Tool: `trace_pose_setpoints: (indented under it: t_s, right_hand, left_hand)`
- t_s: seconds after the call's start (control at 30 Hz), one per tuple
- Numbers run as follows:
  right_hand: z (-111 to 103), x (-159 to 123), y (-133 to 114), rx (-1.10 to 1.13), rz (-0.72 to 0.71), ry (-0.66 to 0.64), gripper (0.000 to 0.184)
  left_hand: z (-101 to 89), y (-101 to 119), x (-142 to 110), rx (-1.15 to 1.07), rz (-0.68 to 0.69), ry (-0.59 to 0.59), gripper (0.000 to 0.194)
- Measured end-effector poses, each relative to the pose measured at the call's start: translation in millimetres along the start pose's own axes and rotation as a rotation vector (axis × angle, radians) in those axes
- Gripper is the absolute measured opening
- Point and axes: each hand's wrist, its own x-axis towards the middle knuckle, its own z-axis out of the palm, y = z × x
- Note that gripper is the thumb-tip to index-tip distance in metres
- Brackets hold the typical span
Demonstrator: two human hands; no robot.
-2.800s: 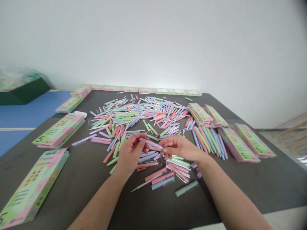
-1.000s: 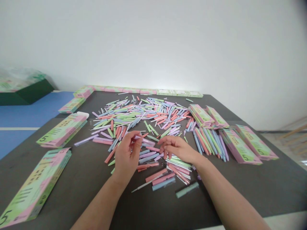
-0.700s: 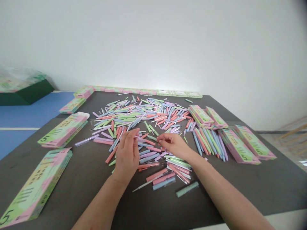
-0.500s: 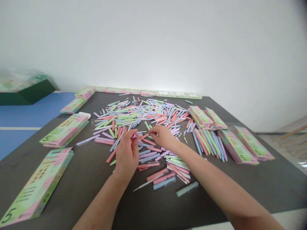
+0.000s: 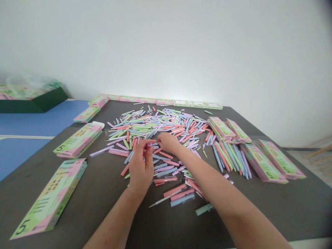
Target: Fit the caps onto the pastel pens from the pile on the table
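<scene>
At the far left, a dark green bin [image 5: 33,98] with plastic-wrapped packs on top sits on a blue floor mat [image 5: 44,117], beyond the corner of a dark tabletop [image 5: 269,204]. On the table's left side lie flat pink-and-green pen boxes printed with a "5": one near the front edge [image 5: 49,197], another further back [image 5: 77,140] with a white lid-like piece [image 5: 98,124] at its end. More boxes [image 5: 155,101] line the far edge.

A loose lilac pen [image 5: 101,150] lies just left of the left hand [image 5: 141,166], which stands upright on its wrist over the front of the heap of pastel pens [image 5: 158,124]. Its thumb and fingertips pinch a small lilac pen piece [image 5: 149,145], mostly hidden by the fingers. The right hand [image 5: 168,143] sits just beside it, back upward and fingers curled down over the pens; whether it holds anything cannot be told. Pink, blue and white pens [image 5: 178,195] lie below it, beside the right forearm [image 5: 220,190], with a green pen [image 5: 203,209] nearest the table edge. Further right, blue, green and coral pens [image 5: 228,159] lie side by side between stacked boxes [image 5: 220,128] and [image 5: 266,162].
</scene>
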Motion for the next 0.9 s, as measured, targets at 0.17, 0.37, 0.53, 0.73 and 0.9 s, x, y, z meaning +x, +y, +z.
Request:
trace_pose_setpoints:
  t_s: [0.17,0.37,0.53,0.73,0.9]
  right_hand:
    - [2,-1,2,0.023,-0.032,-0.009,0.024]
    - [-9,-13,14,0.200,0.030,0.053,0.023]
    - [-13,-38,29,0.529,0.099,0.135,0.025]
    - [-1,-65,20,1.027,0.183,0.197,0.026]
    - [-7,-85,-3,1.539,0.095,0.278,0.034]
  left_hand:
    - [-0.4,0,0,-0.049,-0.024,0.008,0.019]
    - [0.3,0,2,-0.025,-0.032,0.041,0.018]
    - [0.4,1,2,-0.021,-0.066,0.006,0.019]
    - [2.3,2,0,-0.093,-0.081,-0.055,0.019]
    - [3.6,1,-3,-0.111,-0.113,-0.231,0.024]
